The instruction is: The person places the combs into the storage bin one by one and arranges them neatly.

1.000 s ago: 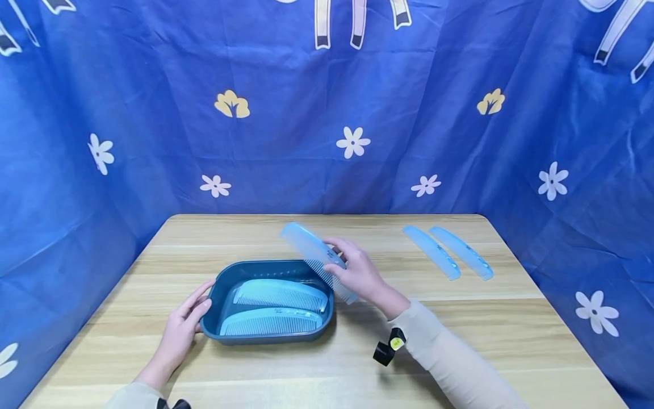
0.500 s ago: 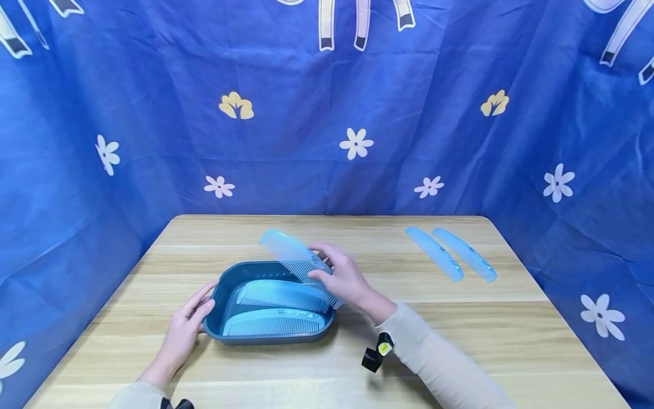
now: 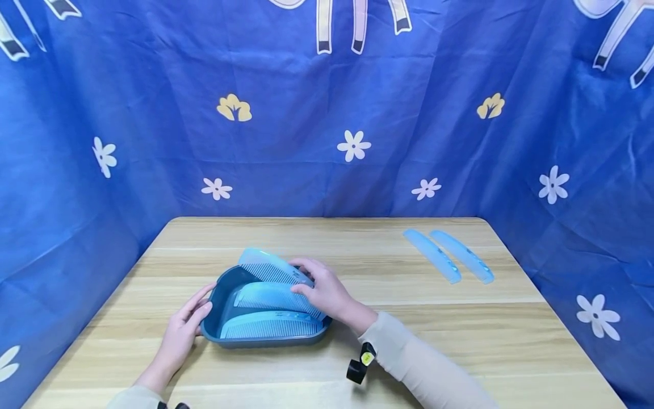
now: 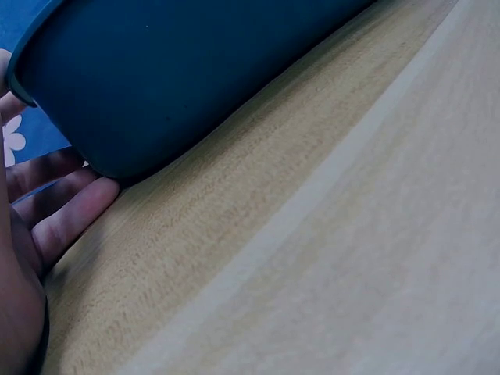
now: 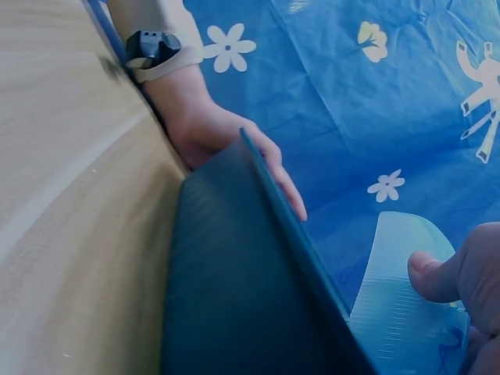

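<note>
My right hand (image 3: 327, 289) pinches a light blue comb (image 3: 268, 266) between thumb and fingers. This comb slants over the far rim of the dark blue basin (image 3: 217, 332), its left end sticking up past the rim. Two similar combs lie inside: a middle comb (image 3: 273, 294) and a front comb (image 3: 271, 325), teeth toward me. Around the basin's left end, my left hand (image 3: 181, 329) holds on, thumb at the rim. Its fingers (image 4: 74, 215) touch the lower outer wall in the left wrist view. The right wrist view shows the held comb (image 5: 410, 289) beside the basin wall (image 5: 226, 258).
At the back right of the wooden table (image 3: 434, 346) lie two more light blue combs, an inner comb (image 3: 431, 255) and an outer comb (image 3: 462, 255), side by side. A blue curtain (image 3: 286, 142) with flower prints encloses the table's back and sides.
My right hand has moved left and down with its comb, from the basin's right end to over its far side; the comb now lies flatter. The left hand stays on the basin.
</note>
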Tool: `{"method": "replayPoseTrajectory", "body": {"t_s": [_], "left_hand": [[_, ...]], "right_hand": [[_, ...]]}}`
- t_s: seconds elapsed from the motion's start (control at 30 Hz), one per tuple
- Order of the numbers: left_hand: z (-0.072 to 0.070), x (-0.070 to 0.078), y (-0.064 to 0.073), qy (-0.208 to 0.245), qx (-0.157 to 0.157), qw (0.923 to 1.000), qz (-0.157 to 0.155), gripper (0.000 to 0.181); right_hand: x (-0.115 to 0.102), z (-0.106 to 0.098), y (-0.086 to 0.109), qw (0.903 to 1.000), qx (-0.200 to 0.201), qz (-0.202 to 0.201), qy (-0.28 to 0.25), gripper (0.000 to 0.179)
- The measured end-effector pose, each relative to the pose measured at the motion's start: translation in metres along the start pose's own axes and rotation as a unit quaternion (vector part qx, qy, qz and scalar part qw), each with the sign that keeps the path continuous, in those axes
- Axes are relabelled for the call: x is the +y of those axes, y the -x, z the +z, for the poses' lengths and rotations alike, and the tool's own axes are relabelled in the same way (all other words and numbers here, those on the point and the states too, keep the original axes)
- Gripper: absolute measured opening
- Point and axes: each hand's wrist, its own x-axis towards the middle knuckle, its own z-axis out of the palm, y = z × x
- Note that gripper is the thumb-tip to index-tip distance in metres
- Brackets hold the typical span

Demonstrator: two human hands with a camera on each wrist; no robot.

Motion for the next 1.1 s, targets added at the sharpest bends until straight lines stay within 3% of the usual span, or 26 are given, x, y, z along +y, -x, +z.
{"method": "replayPoseTrajectory", "body": {"t_s": [0.33, 0.57, 0.9, 1.1], "left_hand": [[0.000, -0.001, -0.001, 0.001, 0.001, 1.0000, -0.002, 0.043], [0.001, -0.001, -0.001, -0.004, 0.002, 1.0000, -0.002, 0.043], [0.001, 0.001, -0.001, -0.008, 0.001, 1.0000, -0.004, 0.043], [0.000, -0.001, -0.001, -0.012, -0.001, 0.9999, -0.007, 0.044]], "right_hand": [[0.004, 0.009, 0.007, 0.9963, -0.067, -0.037, 0.040, 0.046], [0.006, 0.013, 0.010, 0.9905, -0.118, -0.028, 0.065, 0.045], [0.002, 0.016, 0.009, 0.9814, -0.159, -0.048, 0.095, 0.043], [0.001, 0.020, 0.007, 0.9743, -0.197, -0.035, 0.104, 0.041]]}}
